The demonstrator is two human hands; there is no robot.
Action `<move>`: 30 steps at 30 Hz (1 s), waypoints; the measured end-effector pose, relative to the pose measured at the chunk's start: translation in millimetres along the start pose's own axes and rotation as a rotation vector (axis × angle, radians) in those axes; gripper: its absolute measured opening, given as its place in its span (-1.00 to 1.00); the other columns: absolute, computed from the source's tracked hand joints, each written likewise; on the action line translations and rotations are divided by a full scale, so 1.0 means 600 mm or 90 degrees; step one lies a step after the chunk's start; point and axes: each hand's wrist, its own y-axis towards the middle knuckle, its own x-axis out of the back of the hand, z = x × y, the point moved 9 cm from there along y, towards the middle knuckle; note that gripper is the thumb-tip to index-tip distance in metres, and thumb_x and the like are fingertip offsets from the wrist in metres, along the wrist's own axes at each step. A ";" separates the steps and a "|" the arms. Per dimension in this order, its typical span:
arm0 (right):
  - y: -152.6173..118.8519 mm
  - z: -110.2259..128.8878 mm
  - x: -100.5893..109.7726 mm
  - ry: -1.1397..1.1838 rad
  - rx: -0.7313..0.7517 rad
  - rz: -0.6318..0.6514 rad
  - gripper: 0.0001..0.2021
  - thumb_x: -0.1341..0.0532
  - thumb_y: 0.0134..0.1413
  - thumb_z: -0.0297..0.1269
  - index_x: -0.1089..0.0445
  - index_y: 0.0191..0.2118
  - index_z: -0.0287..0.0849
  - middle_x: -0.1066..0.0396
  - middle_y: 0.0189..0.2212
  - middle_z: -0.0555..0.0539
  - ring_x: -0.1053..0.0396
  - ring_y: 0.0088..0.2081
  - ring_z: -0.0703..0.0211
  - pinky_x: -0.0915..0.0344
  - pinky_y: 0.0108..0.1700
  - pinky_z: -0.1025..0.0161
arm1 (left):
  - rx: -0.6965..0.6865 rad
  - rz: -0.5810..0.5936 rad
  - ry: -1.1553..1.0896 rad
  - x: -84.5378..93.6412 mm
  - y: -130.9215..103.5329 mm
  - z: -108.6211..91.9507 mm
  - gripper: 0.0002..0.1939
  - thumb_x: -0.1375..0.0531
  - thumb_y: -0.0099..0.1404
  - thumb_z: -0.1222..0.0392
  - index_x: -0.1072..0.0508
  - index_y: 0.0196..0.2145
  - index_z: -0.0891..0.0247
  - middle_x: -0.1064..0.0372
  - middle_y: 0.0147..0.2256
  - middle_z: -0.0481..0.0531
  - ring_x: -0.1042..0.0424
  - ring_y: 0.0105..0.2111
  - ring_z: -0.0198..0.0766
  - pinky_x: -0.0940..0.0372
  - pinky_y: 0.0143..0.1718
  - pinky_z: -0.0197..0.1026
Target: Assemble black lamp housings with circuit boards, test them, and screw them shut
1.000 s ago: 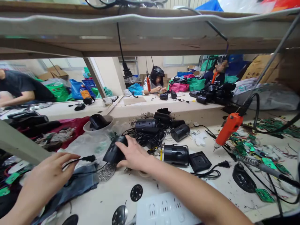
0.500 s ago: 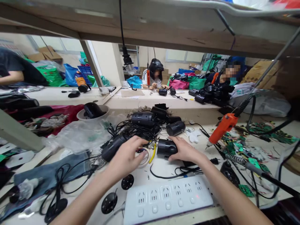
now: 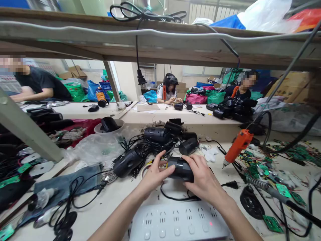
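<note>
Black, faceted plastic cylinder [image 3: 180, 170] in front of you

Your right hand [image 3: 204, 174] is curled around the cylinder's right end; your left hand [image 3: 155, 171] has its thumb over the left end, fingers partly spread – whether they grip, I cannot tell. The cylinder lies sideways just beyond the long white plastic power strip [image 3: 170, 226] on the pale tabletop [image 3: 112, 208]; another black cylindrical housing [image 3: 127, 162] rests to its left. An orange electric screwdriver [image 3: 238, 147] hangs to your right – tip down, near scattered green circuit boards [image 3: 283, 190].
</note>
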 end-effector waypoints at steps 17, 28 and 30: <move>-0.010 -0.056 0.032 -0.169 -0.091 -0.048 -0.28 -0.14 -0.23 -0.58 -0.15 0.17 -0.05 -0.23 -0.05 -0.16 -0.18 -0.07 -0.15 -0.34 -0.06 -0.06 | -0.267 -0.181 0.350 0.067 0.089 -0.106 -0.45 -0.15 0.16 0.28 -0.33 0.15 0.22 -0.36 -0.02 0.17 -0.48 -0.28 -0.17 -0.32 -0.06 -0.05; 0.013 0.012 -0.047 -0.073 -0.106 0.152 -0.23 -0.14 -0.34 -0.53 -0.21 0.17 -0.11 -0.21 -0.02 -0.14 -0.14 -0.03 -0.11 -0.24 0.04 0.01 | -0.359 -0.143 0.445 0.058 0.133 -0.125 -0.40 -0.01 0.21 0.43 -0.17 0.22 0.25 -0.30 0.15 0.13 -0.42 -0.01 -0.23 -0.31 0.06 -0.14; 0.018 0.012 -0.050 -0.076 -0.115 0.153 -0.25 -0.15 -0.33 -0.52 -0.23 0.16 -0.12 -0.21 -0.03 -0.15 -0.14 -0.03 -0.11 -0.23 0.04 0.01 | -0.374 -0.125 0.498 0.051 0.132 -0.130 -0.38 0.01 0.19 0.47 -0.23 0.20 0.20 -0.33 0.13 0.10 -0.41 -0.01 -0.19 -0.27 0.08 -0.10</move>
